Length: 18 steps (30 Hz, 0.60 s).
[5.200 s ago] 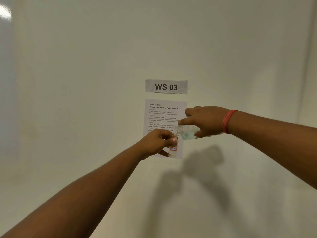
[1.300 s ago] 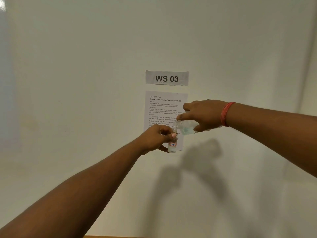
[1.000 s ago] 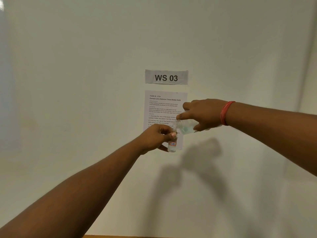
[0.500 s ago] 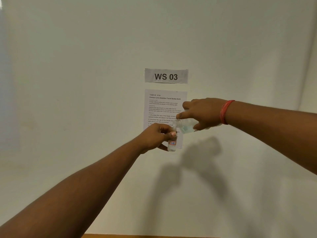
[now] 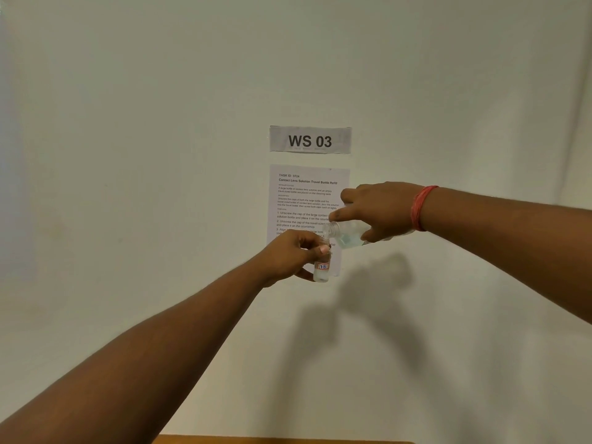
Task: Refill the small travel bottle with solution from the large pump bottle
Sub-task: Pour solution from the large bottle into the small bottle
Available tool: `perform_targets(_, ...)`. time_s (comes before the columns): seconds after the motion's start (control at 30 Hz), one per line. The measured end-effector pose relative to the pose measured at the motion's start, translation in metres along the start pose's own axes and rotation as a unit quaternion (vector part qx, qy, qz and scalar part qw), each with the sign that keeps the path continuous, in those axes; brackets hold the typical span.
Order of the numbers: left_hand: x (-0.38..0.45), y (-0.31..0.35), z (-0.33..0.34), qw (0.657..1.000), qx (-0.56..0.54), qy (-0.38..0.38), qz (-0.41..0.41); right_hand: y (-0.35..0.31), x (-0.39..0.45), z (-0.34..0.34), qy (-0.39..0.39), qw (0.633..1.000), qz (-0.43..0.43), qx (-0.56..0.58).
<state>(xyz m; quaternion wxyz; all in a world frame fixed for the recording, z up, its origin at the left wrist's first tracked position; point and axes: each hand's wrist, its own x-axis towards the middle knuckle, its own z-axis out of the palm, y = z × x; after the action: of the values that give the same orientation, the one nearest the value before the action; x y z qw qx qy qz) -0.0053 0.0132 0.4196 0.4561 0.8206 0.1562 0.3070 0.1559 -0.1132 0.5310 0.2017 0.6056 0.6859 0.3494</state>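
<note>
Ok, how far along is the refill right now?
Done: both bottles look uncapped and are held up. In hand: the left hand holds the small bottle upright while the right hand tips the large bottle, mouth above the small one's opening. Left: finishing the pour, then recapping; fill level is unclear.

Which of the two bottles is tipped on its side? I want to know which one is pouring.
The larger clear bottle in the right hand: it lies nearly level, mouth leftward over the small labelled bottle, which the left hand holds upright.
</note>
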Motion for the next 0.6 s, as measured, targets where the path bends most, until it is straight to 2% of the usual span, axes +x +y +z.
perform_targets(0.6, 0.0004, -0.0024, 0.0005, 1.0, 0.0, 0.002, 0.006, -0.0009, 0.0022, 0.0016, -0.005, 1.0, -0.004, 0.001)
